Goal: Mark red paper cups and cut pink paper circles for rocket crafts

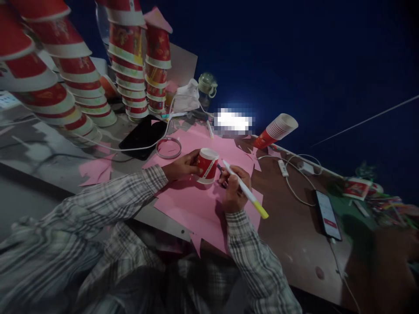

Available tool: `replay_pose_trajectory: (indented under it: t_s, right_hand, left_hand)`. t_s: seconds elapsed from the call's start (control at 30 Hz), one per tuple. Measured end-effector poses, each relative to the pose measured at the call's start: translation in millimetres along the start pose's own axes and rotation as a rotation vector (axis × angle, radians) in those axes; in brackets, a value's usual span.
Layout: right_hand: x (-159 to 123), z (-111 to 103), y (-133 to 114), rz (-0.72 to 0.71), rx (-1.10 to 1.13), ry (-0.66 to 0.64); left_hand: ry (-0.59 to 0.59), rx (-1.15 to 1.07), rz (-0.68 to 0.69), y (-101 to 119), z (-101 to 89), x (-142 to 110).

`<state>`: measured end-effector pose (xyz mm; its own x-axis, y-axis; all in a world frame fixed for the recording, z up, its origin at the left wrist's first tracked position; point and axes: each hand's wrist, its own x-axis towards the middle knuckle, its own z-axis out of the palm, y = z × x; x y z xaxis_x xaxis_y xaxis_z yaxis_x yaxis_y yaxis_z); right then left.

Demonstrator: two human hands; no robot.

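My left hand (187, 166) grips a red and white paper cup (209, 169) from its left side, over sheets of pink paper (193, 200). Between the fingers of my right hand (236, 190) is a white marker with a yellow end (246, 190). The yellow end points down and right, while the other end points toward the cup's right side. A small dark object (221, 169) shows by the right fingertips; its kind is unclear. A metal ring (168, 148) lies beyond my left hand.
Tall stacks of red paper cups (131, 83) stand at the back left, beside a black tablet-like slab (144, 137). More nested cups (276, 130) lean at the back right. A phone (327, 214) with a cable rests on the right. Pink scraps (96, 171) lie on the left.
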<state>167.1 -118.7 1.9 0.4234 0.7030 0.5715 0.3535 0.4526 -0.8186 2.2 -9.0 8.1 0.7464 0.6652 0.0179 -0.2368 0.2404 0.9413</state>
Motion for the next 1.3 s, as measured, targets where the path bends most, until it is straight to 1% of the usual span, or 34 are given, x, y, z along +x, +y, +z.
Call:
replay_pose_trajectory:
  t_s: [0.07,0.1,0.23,0.37,0.47,0.63,0.83,1.0,1.13,1.23,1.3]
  right_hand:
    - [0,3,0,0.014,0.074,0.086]
    - [0,5,1,0.026,0.094,0.094]
    - [-7,7,2,0.084,0.069,0.000]
    - [-11,5,-1,0.042,0.034,-0.053]
    - [-10,5,-3,-0.011,0.004,-0.072]
    - [-8,4,-4,-0.052,-0.035,-0.069]
    - [-6,3,-9,-0.083,0.015,-0.088]
    - [-5,3,-12,-0.153,-0.068,-0.101]
    - [-7,3,-10,-0.099,-0.120,-0.086]
    - [-9,4,-6,-0.064,-0.083,-0.058]
    - [-9,5,-3,-0.059,-0.061,-0.049]
  left_hand:
    - [0.002,0.010,0.005,2,0.5,0]
    - [-0.004,0.018,0.005,2,0.7,-1]
    - [-0.032,0.073,-0.009,3,0.9,-3]
    - [-0.001,0.124,0.014,1,0.2,-4]
    - [-0.025,0.102,0.015,-2,-1.3,-3]
    - [-0.051,0.052,0.000,-2,-3.2,-1]
    - [-0.065,0.043,-0.006,0,-2.4,0]
    - [-0.056,0.029,-0.018,2,-2.5,0]
    - [-0.047,0.010,-0.021,2,-2.2,1]
    - [-0.042,-0.011,-0.011,1,-2.1,1]
    - [-0.059,-0.018,-0.005,0,-2.5,1]
